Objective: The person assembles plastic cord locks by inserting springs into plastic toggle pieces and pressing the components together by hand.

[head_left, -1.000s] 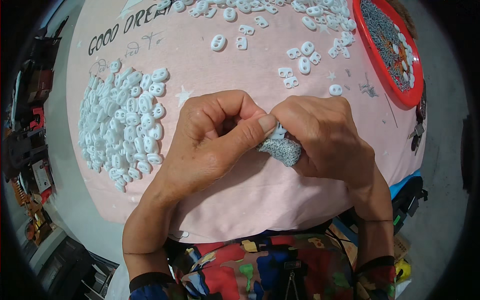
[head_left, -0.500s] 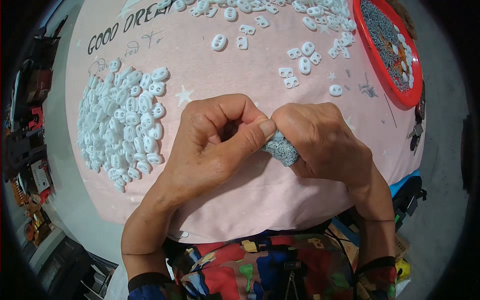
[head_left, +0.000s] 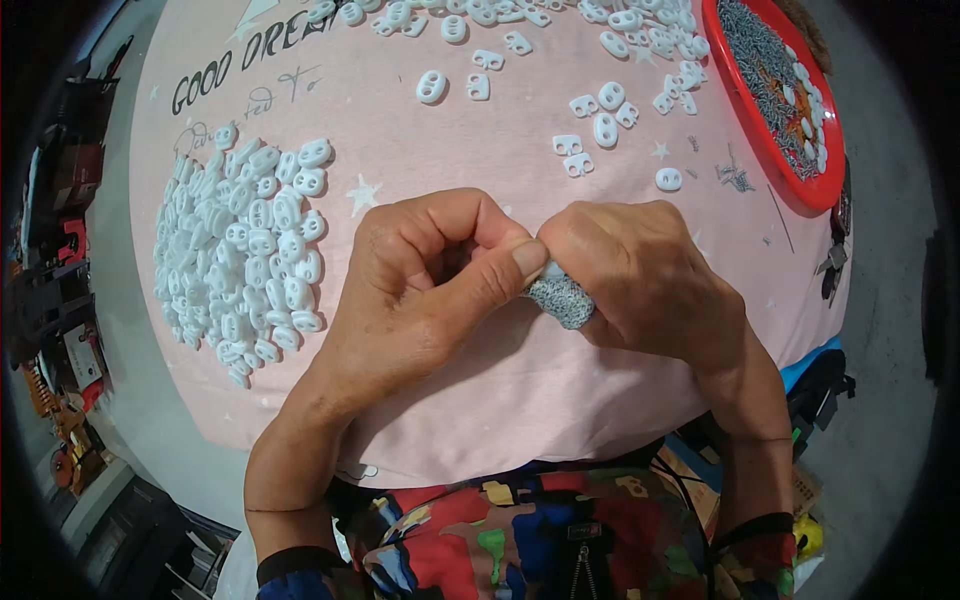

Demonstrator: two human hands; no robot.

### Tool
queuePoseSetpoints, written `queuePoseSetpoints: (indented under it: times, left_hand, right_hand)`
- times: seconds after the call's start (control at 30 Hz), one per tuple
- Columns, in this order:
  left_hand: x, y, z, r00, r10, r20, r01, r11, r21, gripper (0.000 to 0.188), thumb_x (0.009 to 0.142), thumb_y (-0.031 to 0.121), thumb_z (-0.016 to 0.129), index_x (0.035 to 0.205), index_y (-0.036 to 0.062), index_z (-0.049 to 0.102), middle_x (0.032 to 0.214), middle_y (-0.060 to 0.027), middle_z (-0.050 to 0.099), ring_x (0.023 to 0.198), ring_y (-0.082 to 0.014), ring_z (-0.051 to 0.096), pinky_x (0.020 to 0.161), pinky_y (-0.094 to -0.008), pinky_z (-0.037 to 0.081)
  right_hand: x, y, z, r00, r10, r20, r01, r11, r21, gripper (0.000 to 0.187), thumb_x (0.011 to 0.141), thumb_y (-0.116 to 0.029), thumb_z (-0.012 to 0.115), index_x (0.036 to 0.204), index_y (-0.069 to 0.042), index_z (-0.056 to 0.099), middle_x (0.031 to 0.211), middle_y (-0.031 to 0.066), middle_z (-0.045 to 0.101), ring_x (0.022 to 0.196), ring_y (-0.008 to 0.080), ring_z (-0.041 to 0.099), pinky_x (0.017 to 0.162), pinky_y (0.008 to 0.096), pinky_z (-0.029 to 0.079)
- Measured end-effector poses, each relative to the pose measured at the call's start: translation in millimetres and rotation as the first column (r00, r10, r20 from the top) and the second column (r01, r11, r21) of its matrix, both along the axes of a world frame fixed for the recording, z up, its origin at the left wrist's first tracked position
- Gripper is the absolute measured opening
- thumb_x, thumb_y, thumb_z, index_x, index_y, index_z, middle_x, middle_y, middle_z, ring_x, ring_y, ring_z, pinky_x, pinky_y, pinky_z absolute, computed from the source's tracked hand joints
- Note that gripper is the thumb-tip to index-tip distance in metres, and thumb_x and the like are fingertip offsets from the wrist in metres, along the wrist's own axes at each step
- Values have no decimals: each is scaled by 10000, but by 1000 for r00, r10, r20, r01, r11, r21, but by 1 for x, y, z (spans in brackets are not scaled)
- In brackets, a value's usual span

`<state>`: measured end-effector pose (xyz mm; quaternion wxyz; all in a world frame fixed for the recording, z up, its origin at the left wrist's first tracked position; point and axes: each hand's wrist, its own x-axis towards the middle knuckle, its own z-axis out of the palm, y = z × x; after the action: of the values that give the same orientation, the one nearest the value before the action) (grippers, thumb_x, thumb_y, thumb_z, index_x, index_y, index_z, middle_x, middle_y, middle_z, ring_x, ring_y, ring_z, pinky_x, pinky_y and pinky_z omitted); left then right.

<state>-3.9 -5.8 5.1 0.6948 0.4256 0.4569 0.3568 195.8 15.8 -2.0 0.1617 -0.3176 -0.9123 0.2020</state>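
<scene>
Both hands meet over the middle of the cloth. My left hand (head_left: 425, 275) is closed in a pinch, thumb and forefinger pressed together at the tip. Against it, my right hand (head_left: 640, 275) is curled with its fingers folded under. Below its thumb side shows a grey speckled, knit-looking piece (head_left: 560, 302), with a pale sliver just above it. What the fingertips pinch is mostly hidden. To the left lies a heap of white plastic cord stoppers (head_left: 240, 240) with two holes each. Beyond my hands, several loose white pieces (head_left: 573, 155) are scattered, some with notched ends.
A red tray (head_left: 712, 40) at the far right holds small grey metal springs and white pieces. Near it lie a few loose springs (head_left: 738, 178), a thin needle-like rod (head_left: 782, 220) and keys (head_left: 831, 262). The pink printed cloth (head_left: 450, 430) covers the round table.
Both hands keep the same grip, with only slight shifts of the fingers. The table's contents appear a little farther left and higher as the view shifts slightly.
</scene>
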Motion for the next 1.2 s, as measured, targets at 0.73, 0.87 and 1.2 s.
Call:
queuePoseSetpoints:
  times: [0.73,0.87,1.2]
  left_hand:
    - [-4,-1,2,992,115,41,-116,993,7,92,883,85,666,839,4,658,733,24,623,649,-13,499,579,-179,395]
    - [-9,4,17,943,290,-164,-249,940,235,67,853,44,643,801,6,626,695,31,601,617,-11,499,550,-179,395]
    - [-90,27,11,256,730,-634,-208,682,701,114,780,109,636,812,7,675,670,-2,613,595,-49,515,546,-214,416]
  right_hand:
    - [-3,11,-7,913,60,-404,33,975,219,449,743,-150,759,1136,-12,593,642,50,541,505,187,543,442,314,428]
    - [4,13,5,935,-25,-353,104,973,208,473,738,-254,802,1099,13,651,581,25,467,488,125,483,442,271,362]
    - [11,17,8,934,-127,-333,254,893,370,182,719,-68,761,882,-4,709,656,86,625,551,184,613,485,261,462]
